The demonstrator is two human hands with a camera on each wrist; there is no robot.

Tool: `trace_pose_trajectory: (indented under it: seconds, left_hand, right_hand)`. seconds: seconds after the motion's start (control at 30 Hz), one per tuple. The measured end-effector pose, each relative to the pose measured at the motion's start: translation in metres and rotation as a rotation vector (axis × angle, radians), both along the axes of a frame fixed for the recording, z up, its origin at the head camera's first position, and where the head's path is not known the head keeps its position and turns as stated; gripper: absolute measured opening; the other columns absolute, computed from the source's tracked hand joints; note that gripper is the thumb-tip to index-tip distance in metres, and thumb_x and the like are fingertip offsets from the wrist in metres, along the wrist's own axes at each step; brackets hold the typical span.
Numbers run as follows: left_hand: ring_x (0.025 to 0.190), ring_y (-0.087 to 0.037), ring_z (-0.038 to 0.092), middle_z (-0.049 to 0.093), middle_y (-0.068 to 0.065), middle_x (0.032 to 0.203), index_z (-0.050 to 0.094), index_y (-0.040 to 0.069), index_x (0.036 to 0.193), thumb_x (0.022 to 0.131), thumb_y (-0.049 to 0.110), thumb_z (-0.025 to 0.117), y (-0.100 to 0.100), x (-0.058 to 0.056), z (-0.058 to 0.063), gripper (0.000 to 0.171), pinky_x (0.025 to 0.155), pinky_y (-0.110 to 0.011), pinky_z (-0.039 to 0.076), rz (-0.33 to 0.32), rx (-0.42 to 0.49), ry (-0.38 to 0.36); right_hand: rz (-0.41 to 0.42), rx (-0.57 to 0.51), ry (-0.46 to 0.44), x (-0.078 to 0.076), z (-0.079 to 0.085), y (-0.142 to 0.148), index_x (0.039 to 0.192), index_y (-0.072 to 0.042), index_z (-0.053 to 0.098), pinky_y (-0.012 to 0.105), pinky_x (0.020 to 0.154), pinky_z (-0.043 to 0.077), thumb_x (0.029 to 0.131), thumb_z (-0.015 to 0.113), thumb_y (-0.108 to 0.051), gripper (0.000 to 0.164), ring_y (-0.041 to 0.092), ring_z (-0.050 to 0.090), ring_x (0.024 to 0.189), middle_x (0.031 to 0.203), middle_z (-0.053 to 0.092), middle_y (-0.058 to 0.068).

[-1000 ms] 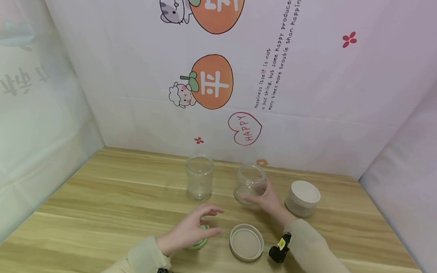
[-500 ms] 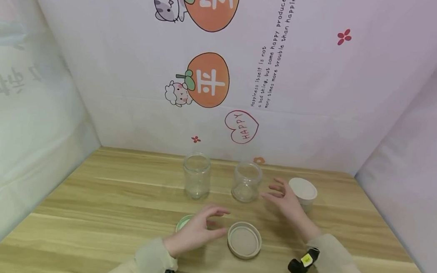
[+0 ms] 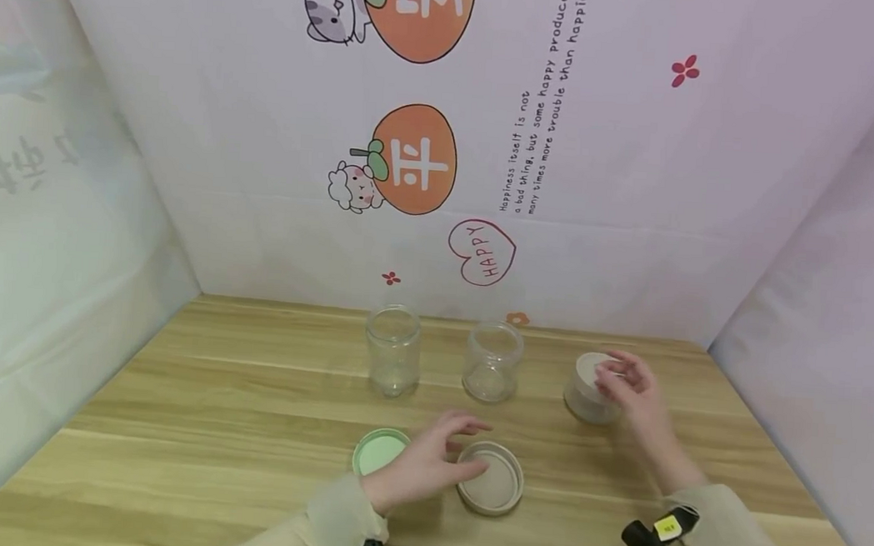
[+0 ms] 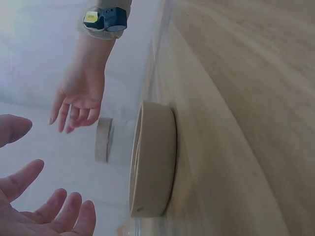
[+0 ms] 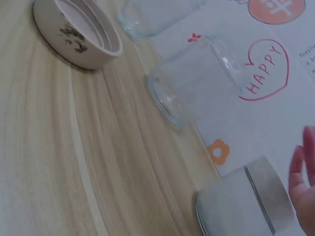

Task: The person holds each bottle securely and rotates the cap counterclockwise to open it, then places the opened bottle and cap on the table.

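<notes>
My right hand [image 3: 642, 407] hovers at the lidded jar [image 3: 585, 403] on the right, fingers loosely bent near its pale lid [image 5: 269, 194]. In the left wrist view a gap shows between that hand and the lid. My left hand [image 3: 425, 466] hangs over the table with relaxed, parted fingers and holds nothing. Its thumb overlaps the edge of a beige lid [image 3: 497, 484] in the head view. That lid lies with its hollow side up. Partly behind my left hand lies a green lid [image 3: 379, 448]. A short clear jar [image 3: 491, 370] stands uncovered left of the lidded one.
A taller clear jar [image 3: 392, 358] stands uncovered at the back, left of the short one. The wooden table [image 3: 234, 394] ends at a printed white cloth backdrop [image 3: 595, 274], with more cloth hanging on both sides.
My right hand has let go of the short clear jar and moved right to the lidded jar. My left hand has drifted right, off the green lid and toward the beige lid.
</notes>
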State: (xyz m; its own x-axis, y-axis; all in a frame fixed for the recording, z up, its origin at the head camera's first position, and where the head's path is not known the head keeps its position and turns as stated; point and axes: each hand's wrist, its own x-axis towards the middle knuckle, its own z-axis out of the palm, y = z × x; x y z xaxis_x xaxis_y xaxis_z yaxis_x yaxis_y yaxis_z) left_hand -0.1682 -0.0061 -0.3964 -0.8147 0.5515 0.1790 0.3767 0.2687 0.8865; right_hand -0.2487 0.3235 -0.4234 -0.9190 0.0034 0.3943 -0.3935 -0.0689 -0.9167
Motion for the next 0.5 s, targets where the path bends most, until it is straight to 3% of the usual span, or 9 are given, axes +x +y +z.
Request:
trace_pose_trajectory:
  seconds: [0.03,0.13,0.23,0.37,0.5]
  left_hand:
    - [0.12,-0.029,0.049,0.05,-0.007,0.129,0.054,0.008,0.127,0.088,0.02,0.066,0.002,0.0,0.0,0.042,0.098,-0.039,0.046,-0.003,-0.002,-0.008]
    - [0.122,-0.027,0.047,0.048,-0.006,0.131,0.053,0.01,0.128,0.089,0.018,0.064,0.007,-0.002,0.001,0.042,0.1,-0.038,0.045,-0.013,-0.001,-0.042]
    - [0.123,-0.027,0.046,0.048,-0.006,0.132,0.052,0.011,0.129,0.089,0.017,0.064,0.013,-0.003,0.002,0.042,0.1,-0.037,0.044,-0.015,0.001,-0.057]
    - [0.123,-0.025,0.046,0.048,-0.005,0.133,0.052,0.013,0.13,0.089,0.019,0.064,0.02,-0.004,0.003,0.043,0.1,-0.032,0.044,-0.01,0.001,-0.063]
    - [0.125,-0.025,0.045,0.047,-0.007,0.136,0.048,0.012,0.133,0.09,0.02,0.064,0.026,-0.005,0.004,0.047,0.102,-0.033,0.043,-0.015,0.025,-0.082]
  right_hand:
    - [-0.043,-0.037,0.015,-0.001,-0.001,0.004,0.117,-0.016,0.058,0.014,0.074,0.052,0.092,0.06,-0.008,0.026,0.003,0.062,0.084,0.098,0.065,-0.009]
    - [-0.234,-0.088,-0.055,0.01,0.014,0.001,0.106,-0.017,0.058,0.012,0.072,0.049,0.092,0.06,-0.008,0.017,0.001,0.058,0.08,0.09,0.063,-0.012]
    - [-0.383,-0.075,-0.236,0.023,0.031,-0.004,0.103,-0.019,0.053,0.009,0.073,0.046,0.095,0.056,-0.017,0.009,0.0,0.053,0.083,0.087,0.058,-0.016]
    - [-0.366,-0.149,-0.385,0.024,0.025,0.009,0.103,-0.019,0.048,0.011,0.075,0.046,0.1,0.045,-0.026,0.009,0.001,0.049,0.087,0.088,0.053,-0.016]
    - [-0.229,-0.268,-0.408,0.025,0.015,0.024,0.108,-0.018,0.042,0.014,0.076,0.046,0.101,0.036,-0.016,0.009,-0.001,0.05,0.084,0.088,0.054,-0.015]
